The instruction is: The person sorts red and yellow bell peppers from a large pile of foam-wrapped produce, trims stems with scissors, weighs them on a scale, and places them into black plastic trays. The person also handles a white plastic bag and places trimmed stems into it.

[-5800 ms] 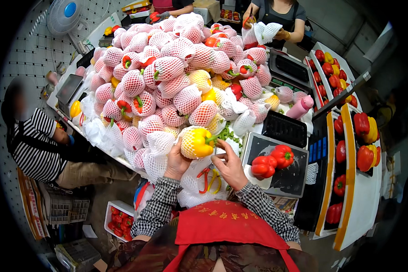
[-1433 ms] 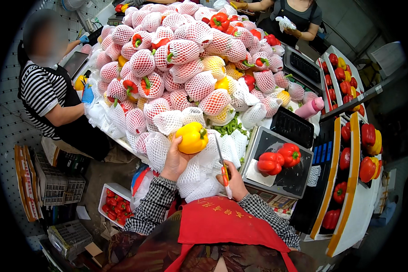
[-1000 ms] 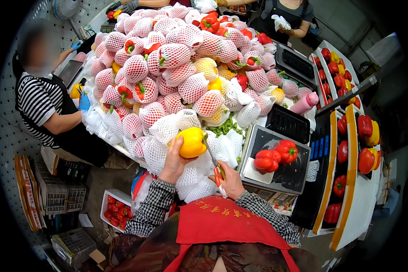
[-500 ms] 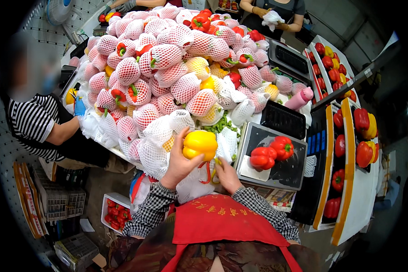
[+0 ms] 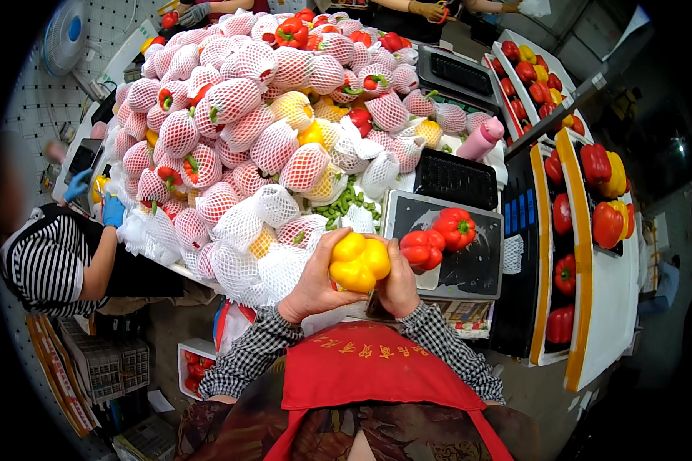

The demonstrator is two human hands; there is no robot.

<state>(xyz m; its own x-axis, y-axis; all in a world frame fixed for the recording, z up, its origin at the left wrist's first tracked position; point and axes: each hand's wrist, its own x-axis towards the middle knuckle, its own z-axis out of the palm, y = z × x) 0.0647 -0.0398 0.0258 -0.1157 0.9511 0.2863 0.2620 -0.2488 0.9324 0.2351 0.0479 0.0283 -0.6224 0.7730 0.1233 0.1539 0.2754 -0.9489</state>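
The underside of the glossy yellow bell pepper (image 5: 359,262) is hidden by both palms. The left hand (image 5: 317,278) cups its left side, fingers curled closed around it; the right hand (image 5: 399,278) presses its right flank, fingers wrapped over. The pepper is lobed, bare of netting, held above the table edge just beside two red bell peppers (image 5: 438,238) on a black metal tray (image 5: 469,269).

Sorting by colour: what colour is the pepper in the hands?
Yellow; the bell pepper shows best in the head view.
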